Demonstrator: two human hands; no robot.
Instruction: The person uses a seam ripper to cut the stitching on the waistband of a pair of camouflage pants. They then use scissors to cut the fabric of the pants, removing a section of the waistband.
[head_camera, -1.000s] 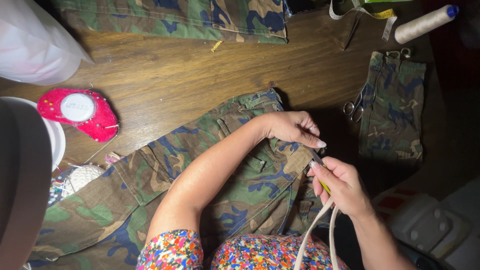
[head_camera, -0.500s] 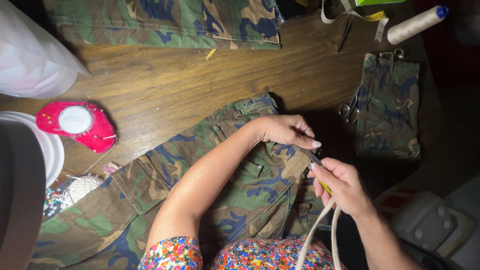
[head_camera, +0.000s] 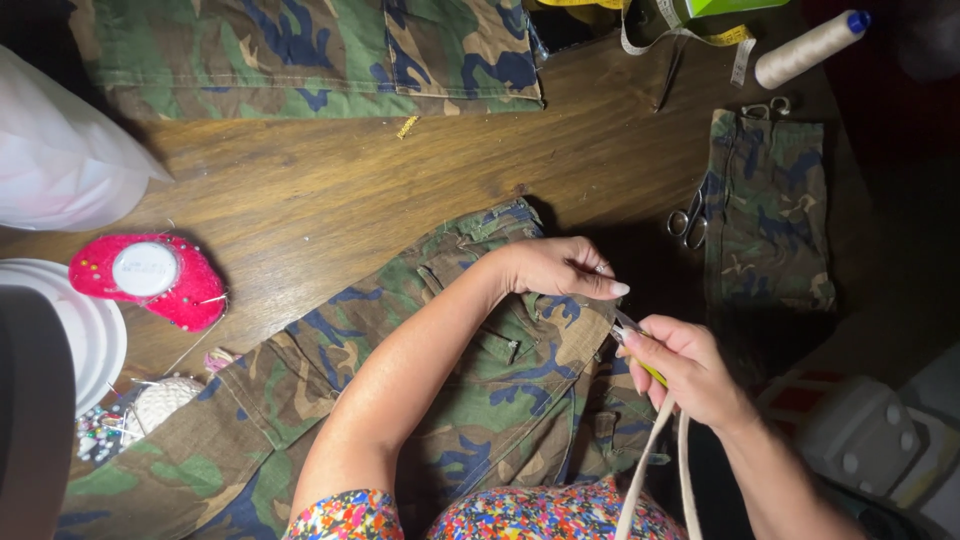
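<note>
The left hand (head_camera: 555, 268) lies flat, fingers released, pressing the camouflage trousers (head_camera: 400, 400) at their edge on the wooden table (head_camera: 330, 190). The right hand (head_camera: 685, 370), at 4 o'clock from the left, is clenched around a small yellow-handled tool (head_camera: 632, 345) with its metal tip at the cloth, near the left fingertips. At 2 o'clock lie scissors (head_camera: 690, 220); at 9 o'clock, a red pincushion (head_camera: 150, 275).

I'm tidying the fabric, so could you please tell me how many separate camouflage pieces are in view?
3: a large piece along the table's top edge, a small piece at right beside the scissors, and the garment under the left hand. More may lie off-frame.
</note>
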